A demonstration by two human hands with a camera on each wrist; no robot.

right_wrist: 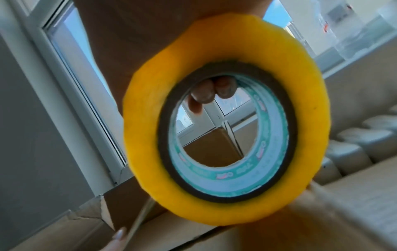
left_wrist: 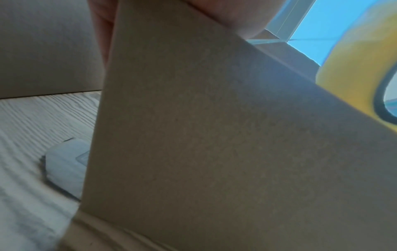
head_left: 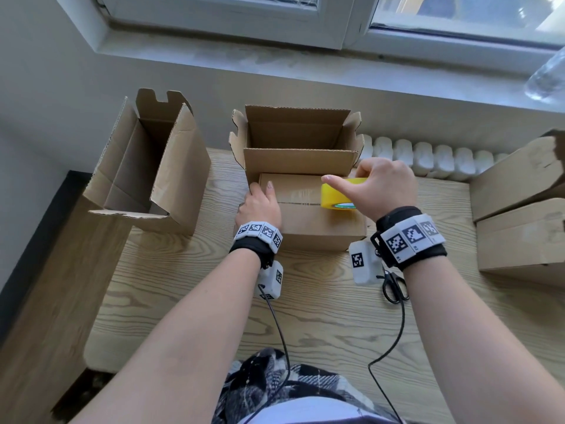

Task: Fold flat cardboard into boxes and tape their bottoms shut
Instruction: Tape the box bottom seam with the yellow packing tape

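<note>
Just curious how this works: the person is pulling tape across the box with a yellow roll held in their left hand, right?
Not quite: the yellow roll is in the right hand, as the head view shows. The left hand holds down the box.

In front of me the pale wood-grain surface (head_left: 214, 316) runs up to a white ribbed radiator (head_left: 428, 157) under the window sill (head_left: 275, 65). A clear plastic bottle (head_left: 547, 75) lies on the sill, off to my right. My checked garment (head_left: 275, 384) shows at the bottom edge.
</note>
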